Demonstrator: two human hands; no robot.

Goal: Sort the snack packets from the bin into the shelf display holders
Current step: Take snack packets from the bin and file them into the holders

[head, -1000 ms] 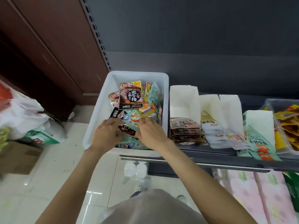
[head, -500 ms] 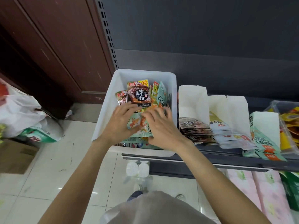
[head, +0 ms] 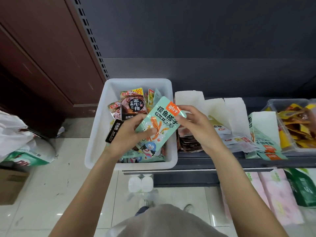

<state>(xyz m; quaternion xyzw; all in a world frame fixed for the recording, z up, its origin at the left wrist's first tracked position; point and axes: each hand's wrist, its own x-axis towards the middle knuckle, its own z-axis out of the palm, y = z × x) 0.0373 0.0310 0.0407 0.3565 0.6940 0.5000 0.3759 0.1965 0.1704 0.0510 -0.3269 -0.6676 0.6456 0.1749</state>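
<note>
Both hands are lifting a mint-green fish-snack packet (head: pixel 158 124) above the white bin (head: pixel 95 134): the left hand (head: pixel 126 135) is pinching its lower edge, the right hand (head: pixel 193 124) its orange-labelled top corner. It looks light, floppy and slick, so gripping the sealed edges seems safest.

I'm standing in a small shop, at a dark metal retail shelf (head: pixel 222 161) with a slotted upright (head: pixel 92 36) of the kind that carries adjustable shelving. On the shelf sit white cardboard display holders (head: pixel 237 113) with stacks of identical snack packets (head: pixel 191 142) laid face up, beside a white bin (head: pixel 95 134) full of mixed packets and a clear tub (head: pixel 280 106) of yellow ones. Below are pink wrapped packs (head: pixel 273 194) of stock. Pale floor tiles (head: pixel 51 185), a cardboard box (head: pixel 10 183) and a white plastic bag (head: pixel 15 132) lie to my left
</note>
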